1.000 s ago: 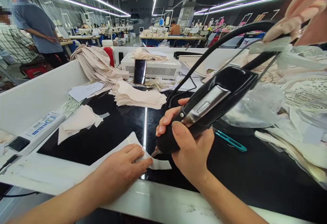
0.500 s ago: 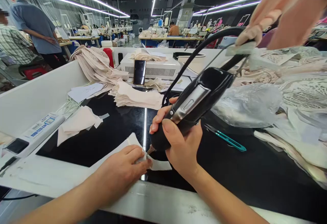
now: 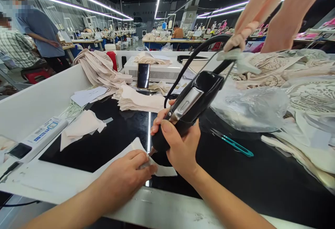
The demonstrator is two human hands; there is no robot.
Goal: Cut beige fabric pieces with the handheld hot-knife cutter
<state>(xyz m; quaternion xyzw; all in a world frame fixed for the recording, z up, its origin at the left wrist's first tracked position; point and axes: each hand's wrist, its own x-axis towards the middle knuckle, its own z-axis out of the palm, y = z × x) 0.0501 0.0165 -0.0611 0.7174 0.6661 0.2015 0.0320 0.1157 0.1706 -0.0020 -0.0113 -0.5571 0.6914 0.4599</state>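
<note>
My right hand point(image 3: 180, 145) is wrapped round a black corded hand tool point(image 3: 195, 98) with a silver metal lever on its side. The tool leans down to the left, and its narrow metal tip point(image 3: 152, 151) meets a pale fabric piece point(image 3: 167, 170). My left hand point(image 3: 128, 173) grips that fabric close to the tip, fingers bent and pressed together. The fabric lies over the front part of a glossy black work surface point(image 3: 235, 183), and my left fingers hide part of it. Above the tool, a twisted, knotted peach cloth point(image 3: 240, 37) is tied at its cable end.
Teal thread snips point(image 3: 234, 144) lie to the right, near a clear plastic bag point(image 3: 251, 108) and lace pieces point(image 3: 309, 94). Behind are stacked fabric pieces point(image 3: 141, 98), a phone point(image 3: 143, 75) and a white vented box point(image 3: 162, 72). A low white wall point(image 3: 34, 107) edges the left. People are beyond.
The tool and my right hand have shifted slightly left, and the hanging cloth has swung left. My left hand stays on the fabric in nearly the same spot.
</note>
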